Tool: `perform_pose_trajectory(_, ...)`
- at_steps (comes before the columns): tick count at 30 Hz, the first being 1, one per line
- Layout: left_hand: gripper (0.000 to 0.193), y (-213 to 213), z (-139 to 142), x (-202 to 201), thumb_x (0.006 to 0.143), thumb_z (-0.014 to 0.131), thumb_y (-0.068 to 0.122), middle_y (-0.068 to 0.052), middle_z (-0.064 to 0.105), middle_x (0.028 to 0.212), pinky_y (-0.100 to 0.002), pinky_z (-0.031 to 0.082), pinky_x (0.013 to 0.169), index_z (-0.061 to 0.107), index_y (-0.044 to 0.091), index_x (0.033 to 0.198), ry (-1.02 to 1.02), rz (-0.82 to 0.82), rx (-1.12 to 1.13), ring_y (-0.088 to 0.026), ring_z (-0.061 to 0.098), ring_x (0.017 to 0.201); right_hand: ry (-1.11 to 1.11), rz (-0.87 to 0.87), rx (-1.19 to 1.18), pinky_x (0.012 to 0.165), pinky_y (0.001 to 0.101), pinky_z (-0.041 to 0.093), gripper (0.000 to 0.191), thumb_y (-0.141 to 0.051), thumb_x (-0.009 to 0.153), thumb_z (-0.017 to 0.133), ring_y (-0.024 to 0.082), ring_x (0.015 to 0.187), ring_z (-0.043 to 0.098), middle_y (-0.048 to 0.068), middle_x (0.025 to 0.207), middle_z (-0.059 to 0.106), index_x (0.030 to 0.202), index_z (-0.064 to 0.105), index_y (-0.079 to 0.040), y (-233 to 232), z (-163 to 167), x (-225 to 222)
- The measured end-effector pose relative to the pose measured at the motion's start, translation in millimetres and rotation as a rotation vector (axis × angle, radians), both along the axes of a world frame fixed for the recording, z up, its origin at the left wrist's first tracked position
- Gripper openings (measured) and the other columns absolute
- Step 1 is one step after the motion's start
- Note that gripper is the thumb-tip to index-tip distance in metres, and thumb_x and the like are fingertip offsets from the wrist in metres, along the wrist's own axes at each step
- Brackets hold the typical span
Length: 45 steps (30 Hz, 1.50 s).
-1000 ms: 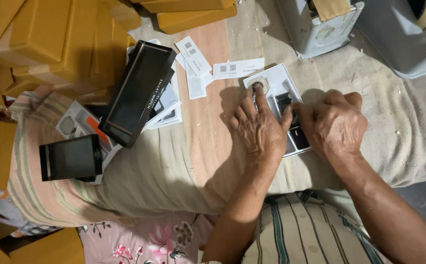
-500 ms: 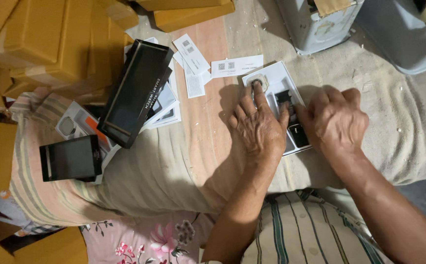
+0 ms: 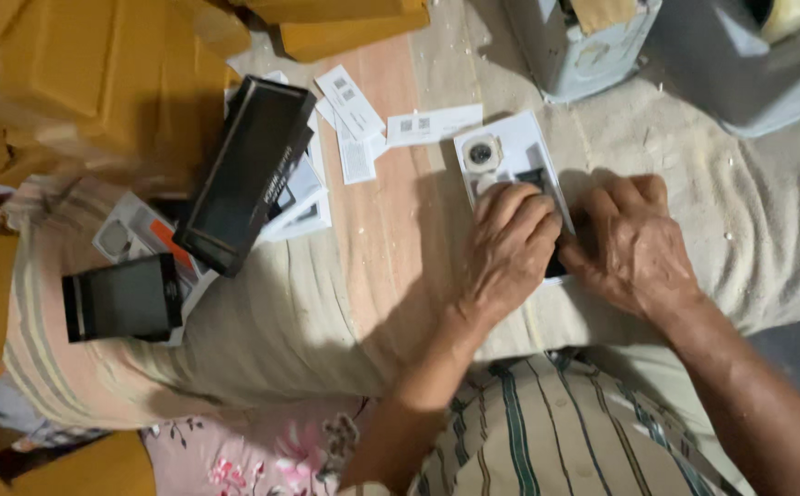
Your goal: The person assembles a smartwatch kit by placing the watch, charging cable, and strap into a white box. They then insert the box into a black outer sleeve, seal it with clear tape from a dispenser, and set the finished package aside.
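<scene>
White moulded packaging tray [image 3: 510,152], flat and rectangular with a round watch face seated in its upper end, lies just right of the frame's centre on a beige cloth-covered surface [image 3: 767,230]. Both hands rest on its lower half, apparently to keep the light tray from sliding while something dark in it is worked on. The left hand [image 3: 510,243] lies palm down with fingers gently curled over the tray's lower left part, pressing rather than gripping. The right hand [image 3: 634,243] comes in from the right, fingers bent and knuckles up, its tips at a small dark piece [image 3: 554,266] at the tray's lower edge; whether it pinches that piece or only pushes it cannot be told.

A long black rectangular box [image 3: 248,174] lies tilted at the upper left, resting across white printed leaflets [image 3: 356,119] spread beside it, as if set aside within reach. A shorter black box [image 3: 122,298] sits at the left edge. Yellow-brown cardboard cartons [image 3: 96,83] crowd the upper left, and two grey plastic housings [image 3: 593,46] stand along the top right.
</scene>
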State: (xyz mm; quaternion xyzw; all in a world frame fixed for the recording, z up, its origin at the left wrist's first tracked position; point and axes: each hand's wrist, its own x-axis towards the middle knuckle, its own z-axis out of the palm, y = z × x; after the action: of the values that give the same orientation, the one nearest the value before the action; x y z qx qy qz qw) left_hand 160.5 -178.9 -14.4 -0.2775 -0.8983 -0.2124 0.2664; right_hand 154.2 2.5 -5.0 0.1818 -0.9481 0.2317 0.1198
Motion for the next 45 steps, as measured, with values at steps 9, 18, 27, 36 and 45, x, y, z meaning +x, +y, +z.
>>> perform_pose_trajectory(9, 0.016, -6.5, 1.8, -27.3, 0.086, 0.06, 0.006, -0.008, 0.062, 0.113, -0.043, 0.045, 0.114, 0.066, 0.005, 0.101, -0.087, -0.314, -0.161, -0.026, 0.057, 0.121, -0.004, 0.01, -0.138, 0.097, 0.0499, 0.049, 0.046, -0.017, 0.068, 0.081, 0.042, 0.113, 0.051, 0.02, 0.113, 0.061, 0.107, 0.067, 0.002, 1.6, -5.8, 7.9)
perform_pose_trajectory(18, 0.02, -12.2, 10.3, -47.7, 0.083, 0.06, 0.001, -0.005, 0.06, 0.107, -0.041, 0.049, 0.101, 0.065, 0.007, 0.101, -0.159, -0.334, -0.229, -0.026, 0.058, 0.112, 0.072, -0.005, -0.251, 0.099, 0.0502, 0.048, 0.032, -0.014, 0.077, 0.077, 0.041, 0.115, 0.053, 0.019, 0.115, 0.062, 0.104, 0.067, 0.0, 1.9, -13.5, 14.2)
perform_pose_trajectory(27, 0.031, -18.0, 20.0, -47.5, 0.077, 0.057, -0.003, -0.004, 0.062, 0.11, -0.04, 0.046, 0.101, 0.065, 0.01, 0.104, -0.165, -0.418, -0.236, -0.026, 0.057, 0.112, 0.078, -0.01, -0.301, 0.098, 0.0487, 0.05, 0.027, -0.013, 0.081, 0.075, 0.039, 0.116, 0.055, 0.018, 0.118, 0.064, 0.103, 0.068, 0.0, 1.6, -8.9, 18.8)
perform_pose_trajectory(36, 0.023, -13.6, 12.4, -51.8, 0.087, 0.056, -0.002, -0.01, 0.063, 0.115, -0.04, 0.046, 0.11, 0.064, 0.005, 0.107, -0.235, -0.323, -0.262, -0.029, 0.058, 0.117, 0.119, -0.027, -0.308, 0.097, 0.0486, 0.05, 0.026, -0.015, 0.085, 0.076, 0.038, 0.113, 0.056, 0.017, 0.113, 0.063, 0.103, 0.067, 0.0, 2.3, -16.5, 17.7)
perform_pose_trajectory(45, 0.03, -23.7, 0.1, -38.8, 0.086, 0.056, -0.009, -0.014, 0.065, 0.124, -0.041, 0.046, 0.116, 0.066, -0.001, 0.113, -0.235, -0.311, 0.007, -0.033, 0.062, 0.124, 0.3, 0.279, -0.114, 0.098, 0.0468, 0.045, 0.035, -0.025, 0.086, 0.071, 0.032, 0.125, 0.054, 0.013, 0.126, 0.068, 0.112, 0.075, -0.003, 1.6, -10.8, 26.3)
